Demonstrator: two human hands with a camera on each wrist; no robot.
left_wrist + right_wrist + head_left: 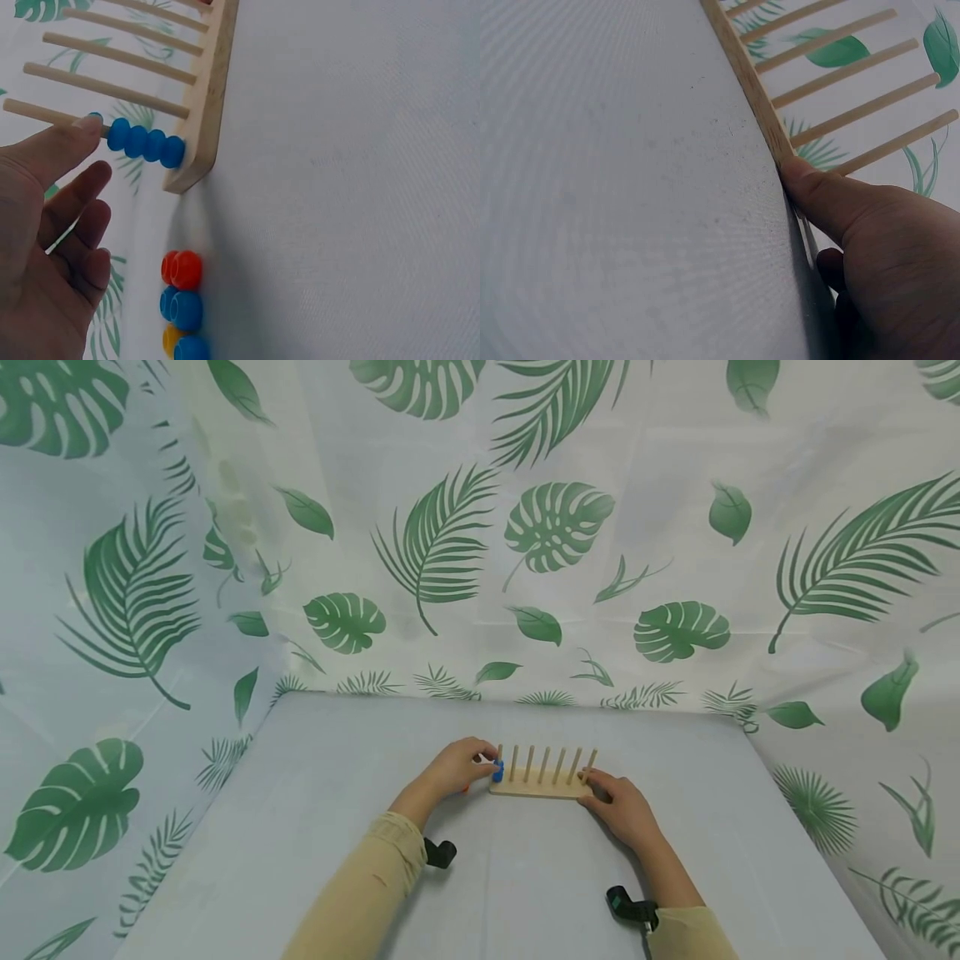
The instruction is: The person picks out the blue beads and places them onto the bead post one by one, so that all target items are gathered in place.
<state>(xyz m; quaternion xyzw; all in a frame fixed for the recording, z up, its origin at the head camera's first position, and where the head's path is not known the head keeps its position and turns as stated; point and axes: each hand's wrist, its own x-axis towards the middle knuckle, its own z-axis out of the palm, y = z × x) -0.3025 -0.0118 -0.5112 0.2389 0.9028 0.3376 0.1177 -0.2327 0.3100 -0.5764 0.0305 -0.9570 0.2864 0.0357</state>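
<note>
The rack [207,109] and pegs [109,91] look like smooth, matt bare wood, the beads [136,142] smooth plastic with a slight sheen. The tabletop [337,165] looks matt and finely textured, the sleeves [360,885] matt cloth.

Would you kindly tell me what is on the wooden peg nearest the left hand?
Blue beads sit stacked at the foot of that peg. The left hand covers a stretch higher up; some blue peeks out, the rest is hidden.

Pale tan sleeves [348,902] are worn, the left faintly reddish-marked; two black, bent wrist cameras [442,854] are worn, the right green-marked.
</note>
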